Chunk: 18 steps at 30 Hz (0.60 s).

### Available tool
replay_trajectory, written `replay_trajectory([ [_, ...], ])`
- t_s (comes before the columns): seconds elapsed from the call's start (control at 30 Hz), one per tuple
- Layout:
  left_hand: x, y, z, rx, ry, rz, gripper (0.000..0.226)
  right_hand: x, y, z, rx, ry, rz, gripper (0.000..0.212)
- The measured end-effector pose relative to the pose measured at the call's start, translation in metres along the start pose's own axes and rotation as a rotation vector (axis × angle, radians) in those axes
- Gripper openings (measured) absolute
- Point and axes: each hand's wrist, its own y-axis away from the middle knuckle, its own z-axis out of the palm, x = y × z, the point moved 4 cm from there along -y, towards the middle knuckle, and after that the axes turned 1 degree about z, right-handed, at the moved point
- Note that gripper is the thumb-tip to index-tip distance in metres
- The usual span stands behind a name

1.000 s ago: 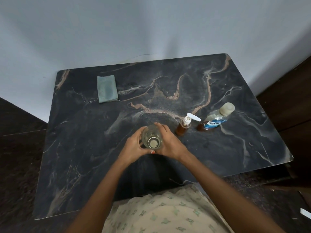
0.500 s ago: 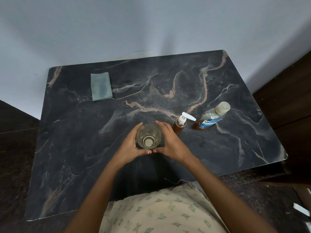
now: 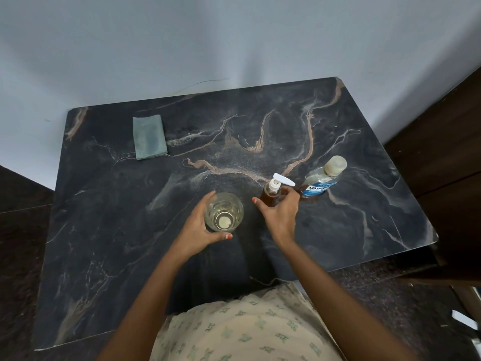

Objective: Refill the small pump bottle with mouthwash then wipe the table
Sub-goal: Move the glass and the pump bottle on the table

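Reaching with right hand (image 3: 279,213), grip spread and just at the pump bottle (image 3: 270,195), not yet closed on it. Left hand (image 3: 200,230) wrapped round the glass (image 3: 223,215) on the desk (image 3: 104,230). Mouthwash (image 3: 321,182) standing capped, close behind the pump bottle; cloth (image 3: 149,136) well apart, far left. Risk: knocking the narrow bottle over with a hasty grab, or nudging the mouthwash behind.

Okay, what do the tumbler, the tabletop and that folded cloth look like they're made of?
The tumbler looks like clear glass: see-through, with a thick bright base. The tabletop looks like dark polished stone or a marble-look laminate, with tan and white veins; which one is unclear. The folded cloth looks like soft, matte grey-green fabric, perhaps microfibre.
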Motion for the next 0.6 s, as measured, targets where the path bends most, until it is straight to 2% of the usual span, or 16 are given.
replay_trajectory([
  [0.13,-0.001,0.000,0.000,-0.001,-0.009,0.000,0.101,0.002,-0.008,0.011,0.092,0.029,0.058,0.073],
  [0.3,-0.004,-0.001,0.000,-0.001,0.002,-0.007,0.101,0.003,-0.011,0.009,0.129,-0.018,-0.016,0.054],
  [0.43,-0.007,-0.001,0.000,-0.004,0.002,-0.009,0.102,0.002,-0.011,0.000,0.026,-0.045,-0.161,0.048],
  [0.6,-0.009,-0.002,0.000,-0.004,0.002,-0.012,0.102,0.002,-0.005,-0.018,-0.236,-0.034,-0.366,0.047],
])
